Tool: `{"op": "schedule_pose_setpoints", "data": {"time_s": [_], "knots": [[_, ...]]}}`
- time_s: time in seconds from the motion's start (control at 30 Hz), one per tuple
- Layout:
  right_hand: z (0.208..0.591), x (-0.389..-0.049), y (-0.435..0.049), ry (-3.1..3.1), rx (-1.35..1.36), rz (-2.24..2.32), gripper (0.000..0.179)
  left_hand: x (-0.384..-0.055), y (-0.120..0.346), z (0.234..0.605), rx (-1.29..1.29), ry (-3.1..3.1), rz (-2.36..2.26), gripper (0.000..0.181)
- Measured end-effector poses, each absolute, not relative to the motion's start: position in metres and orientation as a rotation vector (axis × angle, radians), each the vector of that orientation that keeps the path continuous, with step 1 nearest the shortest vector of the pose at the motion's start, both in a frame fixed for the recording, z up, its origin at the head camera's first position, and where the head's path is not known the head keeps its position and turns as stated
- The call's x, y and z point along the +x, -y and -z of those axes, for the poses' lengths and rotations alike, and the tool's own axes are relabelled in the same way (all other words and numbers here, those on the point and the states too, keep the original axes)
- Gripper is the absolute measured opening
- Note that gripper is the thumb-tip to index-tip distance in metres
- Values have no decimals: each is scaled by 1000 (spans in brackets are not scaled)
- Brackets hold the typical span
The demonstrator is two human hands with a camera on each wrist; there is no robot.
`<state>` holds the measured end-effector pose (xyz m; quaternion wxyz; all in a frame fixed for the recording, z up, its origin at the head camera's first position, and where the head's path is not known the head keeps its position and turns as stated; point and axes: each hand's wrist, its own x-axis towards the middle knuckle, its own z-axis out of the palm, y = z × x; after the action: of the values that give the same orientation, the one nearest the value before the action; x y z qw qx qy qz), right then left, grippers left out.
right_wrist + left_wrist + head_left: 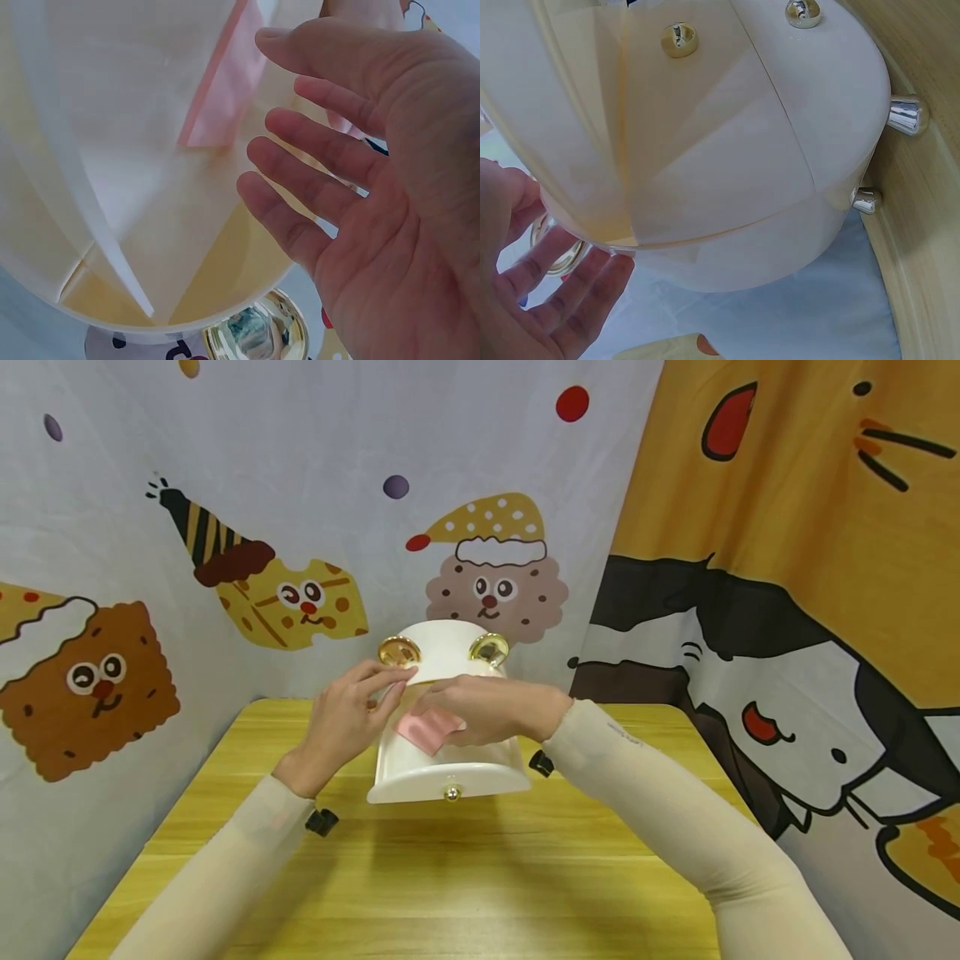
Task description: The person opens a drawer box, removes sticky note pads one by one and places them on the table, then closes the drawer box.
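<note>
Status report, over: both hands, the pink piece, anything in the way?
Left hand touching white box. Right hand beside pink piece, fingers apart. Right hand partly covers the box in head view.

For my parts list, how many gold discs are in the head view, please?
2: one disc at the upper left of the box, another at upper right; others may be hidden.

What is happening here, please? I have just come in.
A person is working with both hands at a white container on a wood-patterned table. The left hand touches the container's edge. The right hand, its fingers loosely extended, is beside a pink piece at the container; I cannot tell whether they touch. A gold knob faces the person.
</note>
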<state>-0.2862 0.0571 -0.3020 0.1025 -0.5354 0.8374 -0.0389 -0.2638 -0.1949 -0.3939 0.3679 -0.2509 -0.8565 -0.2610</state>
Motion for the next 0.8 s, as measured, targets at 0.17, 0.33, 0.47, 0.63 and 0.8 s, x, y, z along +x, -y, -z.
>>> {"op": "schedule_pose_setpoints", "data": {"time_s": [0.17,0.33,0.47,0.63,0.8], "knots": [[306,-289,-53,-2450,-1630,73,59,-264,195,393,-648,2201,668,23],[310,-292,-51,-2429,-1690,85,61,-265,196,393,-651,2200,669,24],[311,-293,-49,-2423,-1708,59,60,-265,196,394,-652,2199,669,24],[313,-293,-46,-2433,-1679,4,61,-264,196,393,-660,2199,664,24],[313,-295,-44,-2440,-1676,-22,59,-264,196,394,-654,2206,658,24]]}}
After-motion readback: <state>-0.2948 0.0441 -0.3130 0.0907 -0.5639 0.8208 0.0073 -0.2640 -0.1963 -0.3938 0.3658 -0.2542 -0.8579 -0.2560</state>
